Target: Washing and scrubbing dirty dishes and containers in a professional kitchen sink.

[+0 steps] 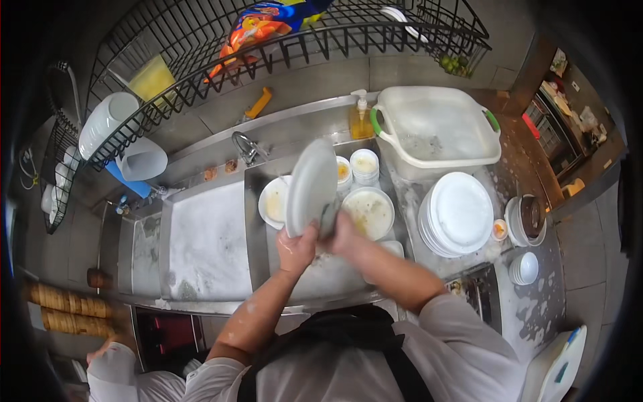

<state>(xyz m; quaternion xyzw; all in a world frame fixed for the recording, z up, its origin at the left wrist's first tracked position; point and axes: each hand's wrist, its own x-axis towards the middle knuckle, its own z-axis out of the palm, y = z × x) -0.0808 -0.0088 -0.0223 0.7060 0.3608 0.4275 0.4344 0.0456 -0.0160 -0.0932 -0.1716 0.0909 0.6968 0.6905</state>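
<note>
My left hand (297, 248) grips the lower rim of a white plate (314, 186), which is tilted nearly on edge above the right sink basin (258, 251). My right hand (347, 235) is at the plate's lower right side and blurred. Its fingers are partly hidden, so whether it grips the plate or something else is unclear. A small dark green patch shows on the plate near that hand. Around the plate in the basin are a white bowl with yellowish residue (274, 201), a larger soiled round dish (370, 213), and stacked small cups (364, 166).
Foam fills the middle basin (208, 246), beside a faucet (246, 148). Right are a soap pump bottle (361, 120), a white tub with green handles (439, 128) and stacked white plates (457, 213). A black wire rack (301, 37) hangs overhead. Another person's arm (113, 367) shows lower left.
</note>
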